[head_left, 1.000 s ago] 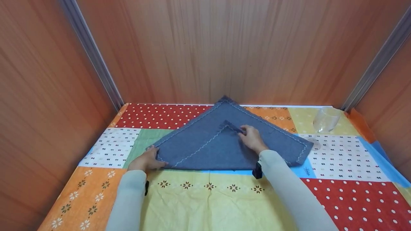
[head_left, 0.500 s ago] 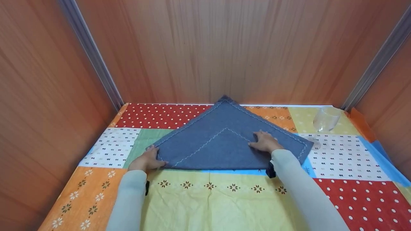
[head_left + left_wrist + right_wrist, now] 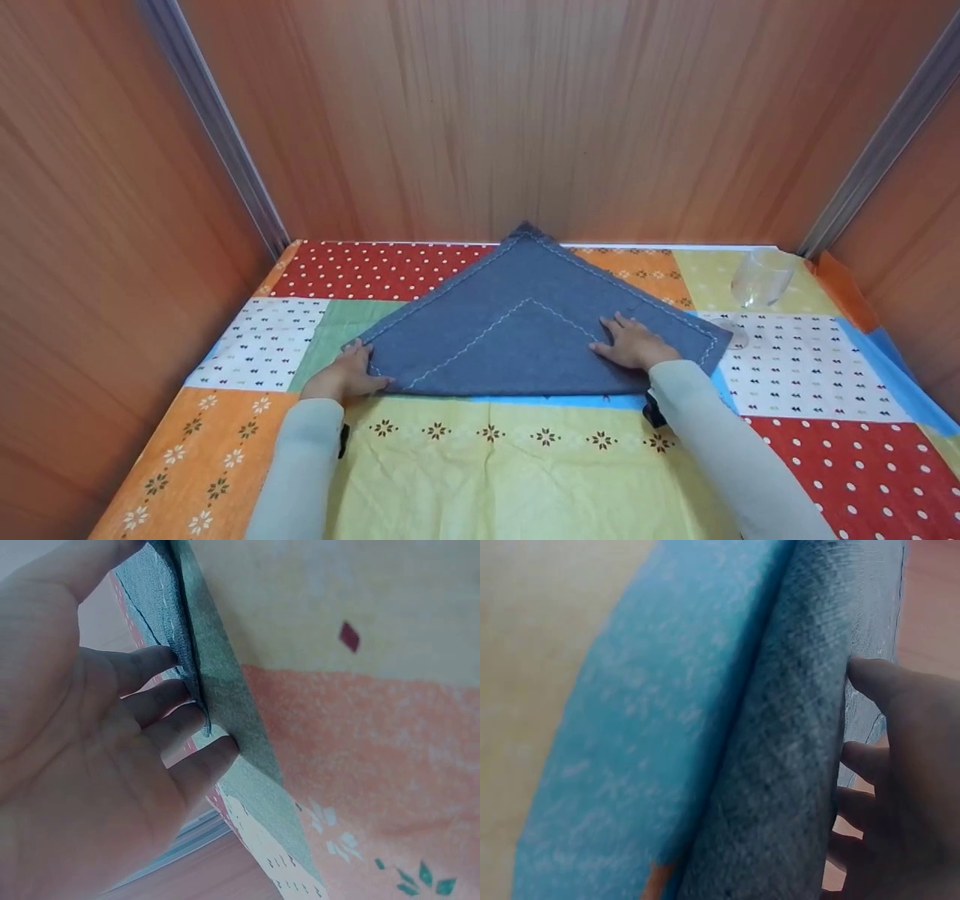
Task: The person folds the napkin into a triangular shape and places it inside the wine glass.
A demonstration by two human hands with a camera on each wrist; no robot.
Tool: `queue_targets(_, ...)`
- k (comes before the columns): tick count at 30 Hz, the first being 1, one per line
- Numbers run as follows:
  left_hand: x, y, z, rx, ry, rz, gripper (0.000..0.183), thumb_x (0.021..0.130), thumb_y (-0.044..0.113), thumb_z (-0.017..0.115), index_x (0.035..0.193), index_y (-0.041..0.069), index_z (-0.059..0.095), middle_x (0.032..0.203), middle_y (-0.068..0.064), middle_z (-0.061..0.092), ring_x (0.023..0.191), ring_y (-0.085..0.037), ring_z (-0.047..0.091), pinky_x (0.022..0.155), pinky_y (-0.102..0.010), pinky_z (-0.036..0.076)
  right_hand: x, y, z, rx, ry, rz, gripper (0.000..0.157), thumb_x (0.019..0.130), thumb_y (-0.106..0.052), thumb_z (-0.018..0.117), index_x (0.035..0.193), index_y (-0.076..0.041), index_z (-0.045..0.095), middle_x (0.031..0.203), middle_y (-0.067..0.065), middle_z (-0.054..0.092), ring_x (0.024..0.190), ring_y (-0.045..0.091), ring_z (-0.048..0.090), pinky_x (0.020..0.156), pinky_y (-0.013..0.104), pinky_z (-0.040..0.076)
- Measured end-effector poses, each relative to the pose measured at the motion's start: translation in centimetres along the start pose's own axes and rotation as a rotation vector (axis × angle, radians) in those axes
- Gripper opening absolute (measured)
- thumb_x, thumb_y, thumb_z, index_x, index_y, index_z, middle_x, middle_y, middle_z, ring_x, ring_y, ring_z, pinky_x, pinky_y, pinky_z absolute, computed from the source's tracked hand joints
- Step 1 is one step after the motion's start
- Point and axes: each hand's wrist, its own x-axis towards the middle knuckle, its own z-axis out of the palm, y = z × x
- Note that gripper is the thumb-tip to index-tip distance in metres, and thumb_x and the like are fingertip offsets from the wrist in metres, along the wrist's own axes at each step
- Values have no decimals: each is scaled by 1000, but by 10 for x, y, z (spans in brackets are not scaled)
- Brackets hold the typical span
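Observation:
A blue-grey cloth napkin (image 3: 495,345) with pale zigzag stitching lies folded, its tip toward the back wall. Its folded flap forms a smaller peak over the larger triangle. My left hand (image 3: 345,375) rests at the napkin's left corner, thumb along the front edge and fingers at the slanted side. The left wrist view shows those fingers straight, tips at the napkin's edge (image 3: 171,607). On the right part of the flap, my right hand (image 3: 634,345) lies with spread fingers touching the cloth. In the right wrist view the folded front edge (image 3: 772,765) runs beside that hand (image 3: 922,765).
A clear stemmed glass (image 3: 763,281) stands at the right, its foot close to the napkin's right corner. Beneath everything spreads a patchwork tablecloth (image 3: 487,480). Wood-grain panels (image 3: 480,112) enclose the back and sides.
My right hand has let go of the flap's edge near its peak and slid right and toward me along the flap, which now lies flatter. My left hand has stayed at the left corner.

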Motion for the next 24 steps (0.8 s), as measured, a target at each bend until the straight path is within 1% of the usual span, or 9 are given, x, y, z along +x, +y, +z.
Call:
queue_targets(5, -1, 1, 1, 36, 2, 6, 88, 96, 39, 66, 156, -5, 21, 162, -30, 6, 148, -47, 5, 115, -62, 15, -4, 3, -1, -12, -27, -7, 74, 104, -49, 46, 159, -6, 22, 162, 27, 11, 146, 51, 8, 111, 69, 14)
queue_targets(15, -4, 1, 4, 33, -1, 15, 87, 96, 41, 65, 157, -3, 20, 163, -28, 5, 149, -46, 5, 115, -61, 15, -20, 13, 0, -15, -29, -49, 78, 101, -52, 51, 158, -6, 25, 161, 28, 15, 143, 55, 12, 108, 72, 18)
queue_targets(24, -8, 2, 4, 29, -6, 27, 88, 96, 40, 66, 156, -6, 20, 162, -30, 5, 147, -49, 6, 115, -62, 16, -33, 17, 4, -17, -21, -86, 81, 99, -55, 52, 158, -6, 27, 161, 28, 17, 142, 56, 15, 108, 72, 19)
